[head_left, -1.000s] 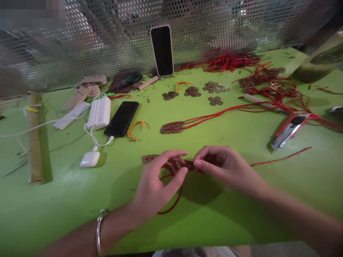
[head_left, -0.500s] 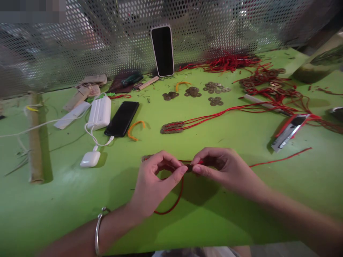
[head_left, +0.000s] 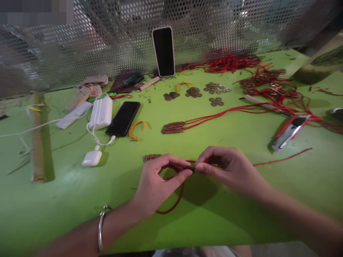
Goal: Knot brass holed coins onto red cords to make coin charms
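Note:
Between thumb and fingers, my left hand [head_left: 162, 182] pinches a small dark coin [head_left: 192, 169], partly covered by the fingertips. My right hand [head_left: 227, 169] is closed in a pinch at the coin's right side, apparently on the red cord, though its fingertips hide the exact hold. A red cord [head_left: 180, 200] loops below my left hand, and a red cord end [head_left: 284, 159] runs out to the right on the table. Behind my left hand lies a row of coins strung on red cord [head_left: 151, 158], partly hidden. Farther back rests another corded coin strip [head_left: 173, 127].
Small piles of loose coins [head_left: 193, 92] lie at the back, near a propped phone [head_left: 164, 51]. A box cutter [head_left: 291, 132] and tangled corded coins [head_left: 270, 84] are at right. A black phone [head_left: 123, 119], white power bank [head_left: 101, 112] and earbud case [head_left: 91, 158] sit left.
My right fingertips have drawn slightly to the right, away from my left fingertips. My left hand still holds the coin, and the whole view has shifted a little.

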Available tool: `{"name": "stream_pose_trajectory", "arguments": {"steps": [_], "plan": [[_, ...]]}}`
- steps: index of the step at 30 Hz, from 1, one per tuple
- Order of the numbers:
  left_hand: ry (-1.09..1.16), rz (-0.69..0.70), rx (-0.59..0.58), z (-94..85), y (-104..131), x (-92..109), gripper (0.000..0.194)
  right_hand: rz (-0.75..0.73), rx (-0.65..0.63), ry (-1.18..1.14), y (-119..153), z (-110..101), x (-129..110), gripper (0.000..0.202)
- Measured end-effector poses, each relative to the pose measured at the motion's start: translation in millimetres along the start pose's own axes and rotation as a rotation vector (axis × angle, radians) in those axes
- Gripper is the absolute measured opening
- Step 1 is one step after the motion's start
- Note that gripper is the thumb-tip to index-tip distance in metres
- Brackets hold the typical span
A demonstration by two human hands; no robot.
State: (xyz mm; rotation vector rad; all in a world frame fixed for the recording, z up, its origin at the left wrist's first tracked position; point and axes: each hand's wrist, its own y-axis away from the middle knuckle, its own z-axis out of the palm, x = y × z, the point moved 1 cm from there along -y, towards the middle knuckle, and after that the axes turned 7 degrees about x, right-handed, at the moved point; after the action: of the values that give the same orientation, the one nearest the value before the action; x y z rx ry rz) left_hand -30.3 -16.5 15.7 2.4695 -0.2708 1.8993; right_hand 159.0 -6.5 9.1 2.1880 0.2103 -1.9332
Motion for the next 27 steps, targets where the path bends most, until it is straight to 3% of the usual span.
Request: {"name": "stream_pose_trajectory", "arguments": {"steps": [5,11,16,24,27], "plan": [[0.019,-0.024,-0.01,-2.1,0,1,0.011,-0.04,0.162,0.077,2,-17,-3,0.022],[0.007,-0.048,-0.044,-7.7,-2,3,0.006,-0.051,0.562,0.166,26,-54,12,0.026],[-0.182,0.04,-0.117,-8.9,-7,2,0.004,0.066,0.823,0.425,51,-91,22,0.027],[-0.32,0.104,-0.17,-15.9,-13,-4,0.004,0.251,1.019,0.621,74,-125,15,0.007],[-0.352,0.083,-0.205,-22.3,-14,-7,0.005,0.329,1.037,0.709,87,-146,20,0.011]]}}
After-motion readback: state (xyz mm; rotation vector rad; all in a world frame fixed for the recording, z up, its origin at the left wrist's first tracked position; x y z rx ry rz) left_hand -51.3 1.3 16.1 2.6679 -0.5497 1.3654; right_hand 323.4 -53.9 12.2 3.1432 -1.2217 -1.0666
